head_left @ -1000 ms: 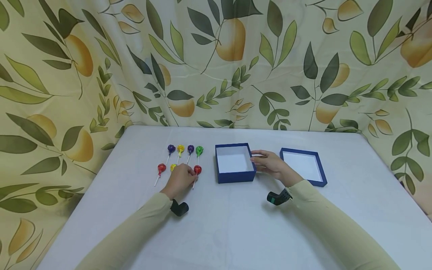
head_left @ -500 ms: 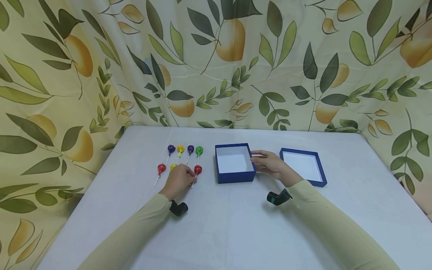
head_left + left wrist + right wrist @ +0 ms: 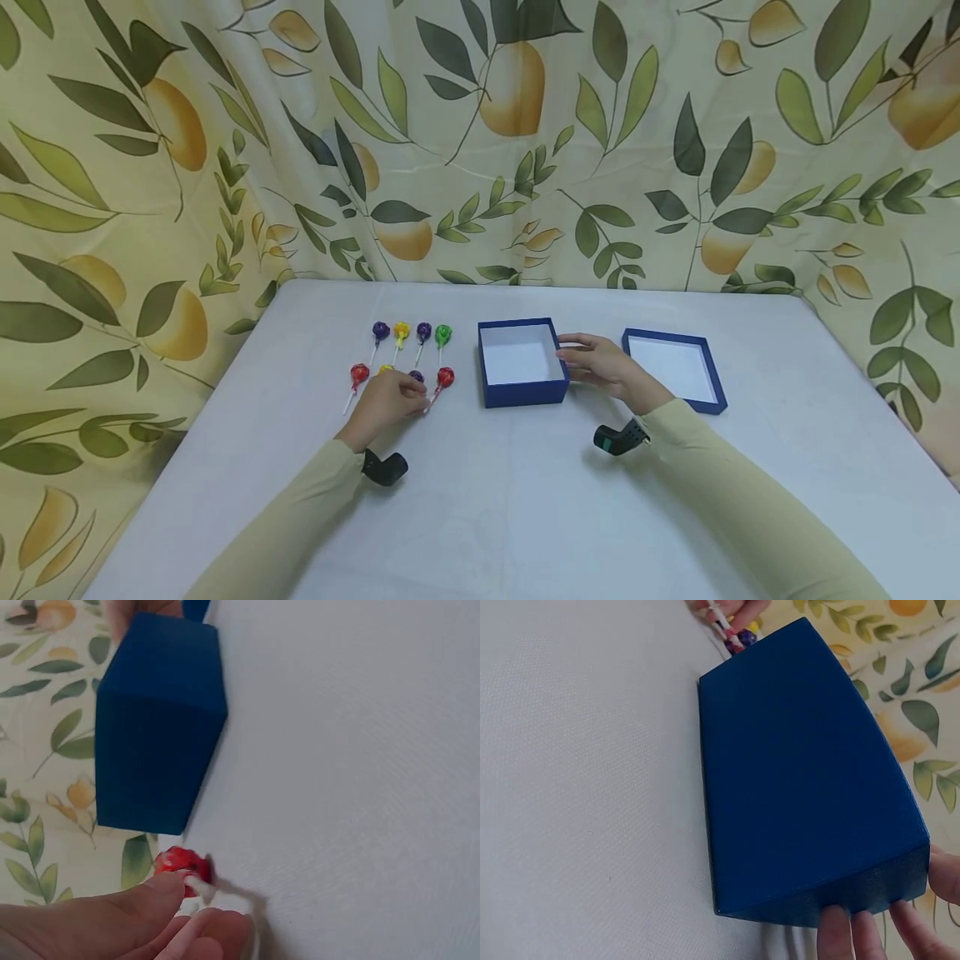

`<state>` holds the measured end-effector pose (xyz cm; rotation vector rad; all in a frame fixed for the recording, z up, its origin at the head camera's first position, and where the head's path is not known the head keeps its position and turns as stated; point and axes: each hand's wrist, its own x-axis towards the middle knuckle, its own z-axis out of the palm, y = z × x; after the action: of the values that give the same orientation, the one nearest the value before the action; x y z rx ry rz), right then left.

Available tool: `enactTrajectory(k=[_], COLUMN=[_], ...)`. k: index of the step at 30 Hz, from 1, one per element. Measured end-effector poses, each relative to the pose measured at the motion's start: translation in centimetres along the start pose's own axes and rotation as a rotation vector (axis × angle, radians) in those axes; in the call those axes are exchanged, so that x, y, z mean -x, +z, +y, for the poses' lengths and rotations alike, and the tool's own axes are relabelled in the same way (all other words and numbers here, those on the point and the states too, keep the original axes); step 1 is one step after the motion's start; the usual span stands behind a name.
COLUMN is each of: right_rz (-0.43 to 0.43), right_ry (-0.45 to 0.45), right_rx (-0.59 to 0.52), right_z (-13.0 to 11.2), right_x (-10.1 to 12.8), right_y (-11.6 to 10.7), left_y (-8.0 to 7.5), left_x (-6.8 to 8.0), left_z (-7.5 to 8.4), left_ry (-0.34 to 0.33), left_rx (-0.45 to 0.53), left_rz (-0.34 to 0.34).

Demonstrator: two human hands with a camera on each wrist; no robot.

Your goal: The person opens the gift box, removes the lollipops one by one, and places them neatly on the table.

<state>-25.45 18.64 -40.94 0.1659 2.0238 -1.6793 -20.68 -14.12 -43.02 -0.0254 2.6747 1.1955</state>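
Observation:
My left hand (image 3: 384, 404) pinches the white stick of a red lollipop (image 3: 446, 377) between thumb and fingertips. In the left wrist view the wrapped red head (image 3: 180, 860) sticks out past the thumb. Beside this hand lie another red lollipop (image 3: 359, 373), a partly hidden yellow one (image 3: 386, 367) and a partly hidden purple one (image 3: 416, 377). An open blue box (image 3: 525, 393) with a white inside stands to their right. My right hand (image 3: 597, 367) holds its right wall, several fingertips (image 3: 834, 930) against the outside and a digit at the rim.
Behind the left hand lie a purple lollipop (image 3: 381, 331), a yellow one (image 3: 401, 330), another purple one (image 3: 423, 332) and a green one (image 3: 443, 334) in a row. The blue-rimmed lid (image 3: 718, 379) lies right of the right hand. A patterned curtain (image 3: 465, 167) hangs behind the white table (image 3: 495, 500).
The left hand has shifted slightly left, and the red lollipop now tilts with its head farther right. A purple lollipop has come into view beside the fingers. My right hand stays put.

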Motion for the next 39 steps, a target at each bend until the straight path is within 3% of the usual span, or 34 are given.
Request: enactTrajectory(k=[7, 15, 25, 33, 39], right_rz=[-0.007, -0.003, 0.005, -0.011, -0.005], right_ry=[0.002, 0.003, 0.004, -0.005, 0.004], right_rx=[-0.008, 0.000, -0.003, -0.004, 0.003], right_z=[-0.1, 0.0, 0.3, 0.2, 0.2], right_x=[0.0, -0.3, -0.4, -0.4, -0.4], right_y=[0.1, -0.1, -0.1, -0.3, -0.2], left_y=[-0.3, 0.8, 1.3, 1.3, 1.1], left_x=[-0.1, -0.7, -0.7, -0.2, 0.1], left_z=[0.0, -0.3, 0.0, -0.4, -0.6], left_ry=[-0.037, -0.014, -0.092, -0.060, -0.037], left_rx=[0.019, 0.078, 0.045, 0.008, 0.020], left_rz=[-0.025, -0.052, -0.047, 0.022, 0.025])
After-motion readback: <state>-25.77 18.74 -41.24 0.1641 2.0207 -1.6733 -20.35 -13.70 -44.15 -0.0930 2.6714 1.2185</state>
